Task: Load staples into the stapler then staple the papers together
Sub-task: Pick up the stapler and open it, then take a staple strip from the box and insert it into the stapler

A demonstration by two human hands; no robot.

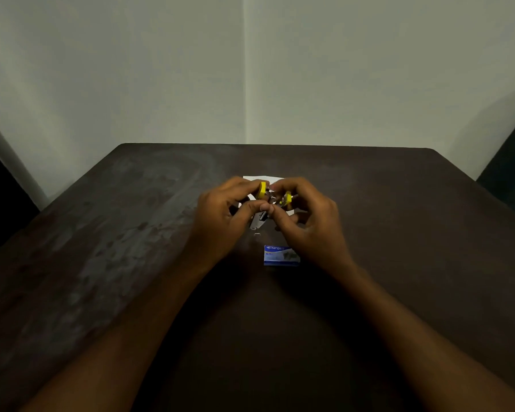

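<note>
A small yellow and metal stapler is held above the table, opened up, with its metal base hanging down near the table top. My left hand grips its left yellow part. My right hand pinches the other yellow part, thumb and fingers close to the metal track. White papers lie under and behind both hands, mostly hidden. A blue staple box lies on the table just in front of my right hand. A tiny loose staple strip rests between the stapler and the box.
The dark brown table reaches to a pale wall corner at the back. Dark shapes stand beyond the table at the far left and far right edges.
</note>
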